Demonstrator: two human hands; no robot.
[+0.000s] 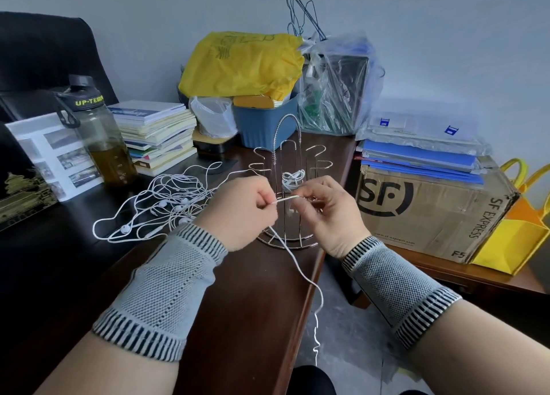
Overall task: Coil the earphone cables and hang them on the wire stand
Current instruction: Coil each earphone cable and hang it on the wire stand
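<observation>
At centre frame, the left hand (241, 208) and right hand (326, 208) hid the wire stand (290, 168)'s lower half. The yellow tote (518, 216) was cut off at the right edge.

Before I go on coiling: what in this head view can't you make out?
- Stand base: partly behind both hands.
- Loose earphone pile: too tangled to count sets.
- Left hand fingers: grip on held cable hidden by the knuckles.
- Cable's hanging end: blurred.
</observation>
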